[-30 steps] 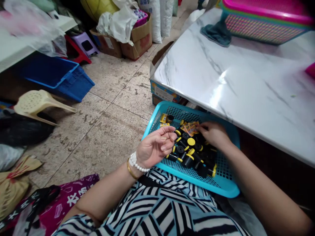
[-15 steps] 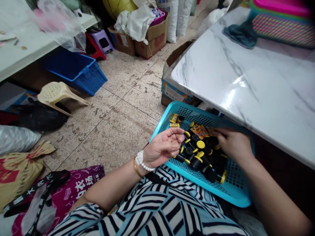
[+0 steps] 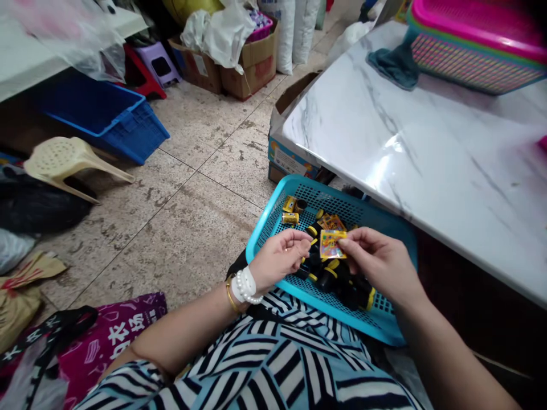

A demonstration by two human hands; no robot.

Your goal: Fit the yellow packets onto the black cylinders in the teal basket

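Observation:
A turquoise mesh basket (image 3: 262, 228) rests at my lap, holding several black containers (image 3: 328, 279) with yellow caps. Two yellow-labelled rolls (image 3: 290, 218) lie in its left corner, and a few orange printed stickers (image 3: 331, 222) lie near the middle. Between the thumb and fingers of my right hand (image 3: 376, 259) is a small yellow printed sticker (image 3: 332, 244), held up over the containers. My left hand (image 3: 280, 256) hovers over the basket's left side, left of the sticker, with fingers curled and thumb near the fingertips; whatever is between them is too small to make out.
A white marbled table (image 3: 350, 114) borders the basket on the right, with stacked pink and green baskets (image 3: 474, 57) and a dark cloth (image 3: 395, 67). Cardboard boxes (image 3: 290, 154) stand beneath its corner. To the left are a cream stool (image 3: 64, 159), a blue crate (image 3: 141, 131) and a purple bag (image 3: 115, 336).
My right hand has moved left from the basket's right part and now holds up a yellow sticker. My left hand remains near the left side. The whole view has shifted slightly.

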